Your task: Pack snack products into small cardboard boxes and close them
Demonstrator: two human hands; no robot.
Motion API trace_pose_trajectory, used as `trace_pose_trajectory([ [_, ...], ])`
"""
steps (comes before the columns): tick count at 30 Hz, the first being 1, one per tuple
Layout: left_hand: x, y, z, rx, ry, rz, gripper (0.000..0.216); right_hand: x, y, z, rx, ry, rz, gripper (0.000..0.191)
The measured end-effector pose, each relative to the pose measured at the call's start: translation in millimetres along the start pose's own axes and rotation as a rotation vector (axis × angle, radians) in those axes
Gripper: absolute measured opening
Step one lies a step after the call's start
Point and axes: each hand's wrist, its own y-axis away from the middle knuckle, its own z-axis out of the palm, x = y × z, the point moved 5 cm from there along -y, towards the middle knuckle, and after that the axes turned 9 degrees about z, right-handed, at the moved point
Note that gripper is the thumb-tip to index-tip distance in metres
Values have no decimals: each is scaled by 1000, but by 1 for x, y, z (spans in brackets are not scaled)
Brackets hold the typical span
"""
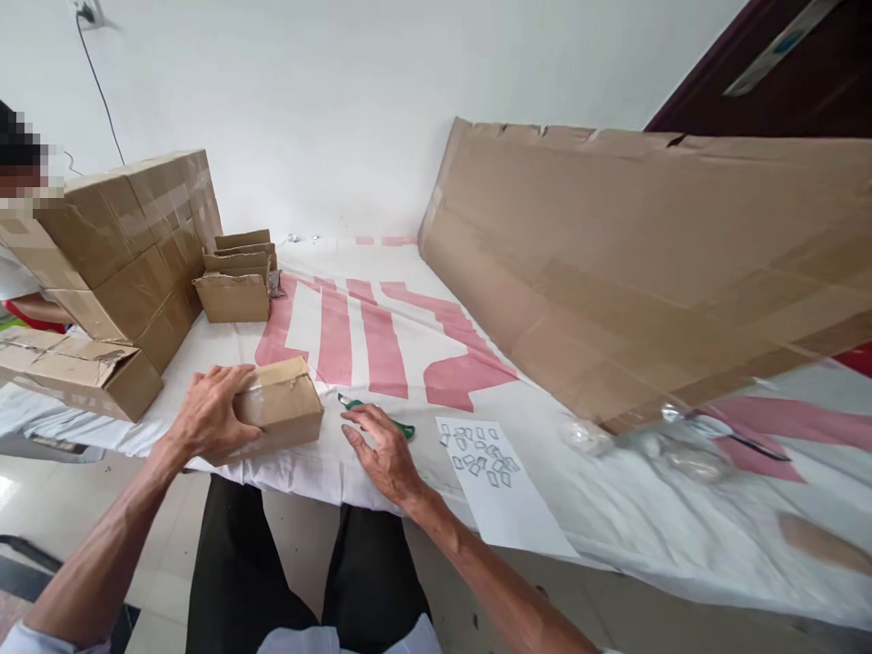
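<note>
A small closed cardboard box (286, 409) lies near the table's front edge. My left hand (214, 409) grips its left end, thumb on the near side and fingers over the top. My right hand (385, 454) is to the right of the box, its fingers apart and slightly bent with nothing in them. Just beyond those fingers, a green-handled utility knife (407, 429) rests on the cloth, its middle partly hidden by the hand. Whether the fingertips touch the knife I cannot tell. Right of this hand lies a white sheet (514, 509) with several small rectangular pieces on it.
Stacked cardboard boxes (146, 227) and another small box (88, 372) stand left. Open cardboard boxes (236, 295) sit behind. A large cardboard panel (633, 254) leans at right, near clear plastic bundles (688, 454). A white cloth (409, 263) with red print covers the table. Someone sits far left.
</note>
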Motion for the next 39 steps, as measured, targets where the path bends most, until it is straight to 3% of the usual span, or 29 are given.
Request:
trace_pose_trajectory([
  [3,14,-1,16,-39,78,105,90,18,1,-7,-36,36,68,27],
  [5,8,6,15,-28,150,108,99,27,7,-9,-45,99,69,31],
  [9,-41,35,12,95,358,-50,113,55,20,-14,-66,342,102,36],
  [12,-71,54,32,116,618,-82,119,79,25,-15,-149,505,151,32],
  [14,-79,60,49,130,771,-89,122,89,27,-12,-191,556,151,30],
  [17,-75,62,66,203,901,-122,124,97,29,-10,-184,565,125,28],
  [22,-55,73,71,331,933,-161,110,104,26,-10,-145,539,98,28],
  [26,-48,87,77,409,943,-188,94,107,21,-7,-210,582,122,29],
  [30,-46,94,82,410,979,-196,77,111,15,0,-259,640,198,31],
  [32,-45,94,82,411,996,-201,71,110,9,-3,-207,601,245,31],
  [36,-42,93,80,431,1007,-187,67,101,-15,-27,20,367,333,36],
  [39,-40,94,79,420,996,-188,67,88,-32,-40,88,206,337,41],
])
